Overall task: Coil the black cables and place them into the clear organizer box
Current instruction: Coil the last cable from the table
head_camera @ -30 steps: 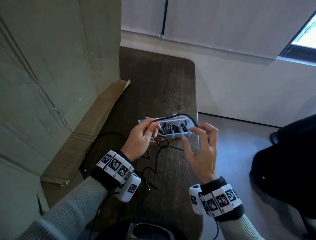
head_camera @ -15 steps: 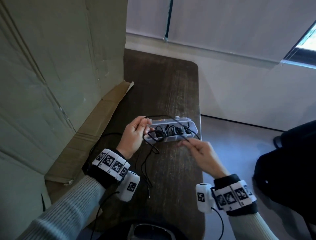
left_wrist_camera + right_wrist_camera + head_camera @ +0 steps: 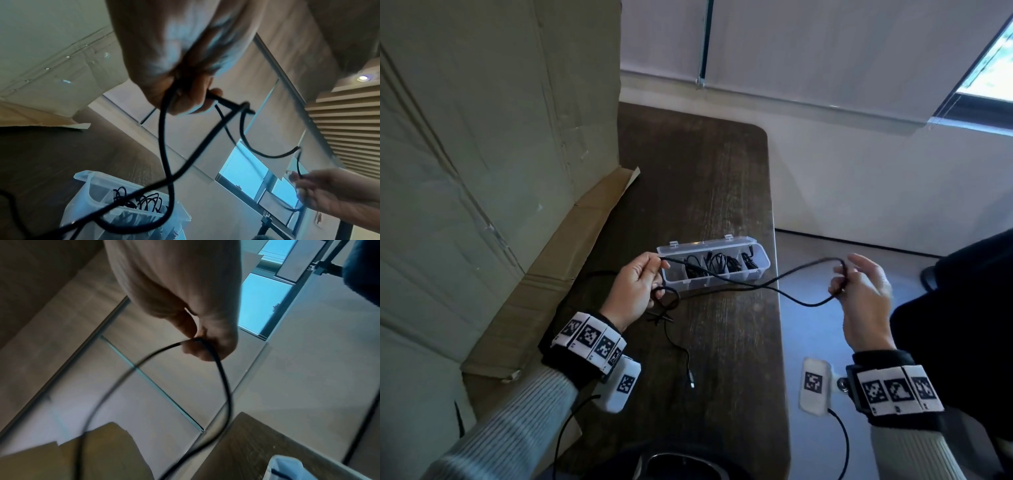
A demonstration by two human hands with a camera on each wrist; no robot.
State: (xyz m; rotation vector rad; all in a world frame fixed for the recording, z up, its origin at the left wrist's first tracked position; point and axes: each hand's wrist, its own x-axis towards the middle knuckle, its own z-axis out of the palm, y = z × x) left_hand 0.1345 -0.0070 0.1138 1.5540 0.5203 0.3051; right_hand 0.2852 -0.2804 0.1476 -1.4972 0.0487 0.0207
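A clear organizer box (image 3: 758, 270) with its lid open lies near the right edge of the dark wooden table (image 3: 705, 164). Coiled black cables (image 3: 717, 263) fill several of its compartments. My left hand (image 3: 635, 289) pinches one end of a long black cable (image 3: 784, 279) beside the box's left end, with a small loop of it below the fingers. My right hand (image 3: 859, 287) pinches a bend of the same cable out past the table's right edge, other fingers spread. The cable sags between my hands. Its tail with a plug (image 3: 691, 378) lies on the table.
A large flattened cardboard sheet (image 3: 482, 154) leans along the table's left side, one flap (image 3: 544, 274) resting on the tabletop. A dark object (image 3: 962, 308) stands on the floor at right. Another thin black cable (image 3: 585, 279) runs near the cardboard.
My right hand has swung out to the right, past the table edge, drawing the cable taut-ish into a long span. My left hand stays by the box, still pinching the cable.
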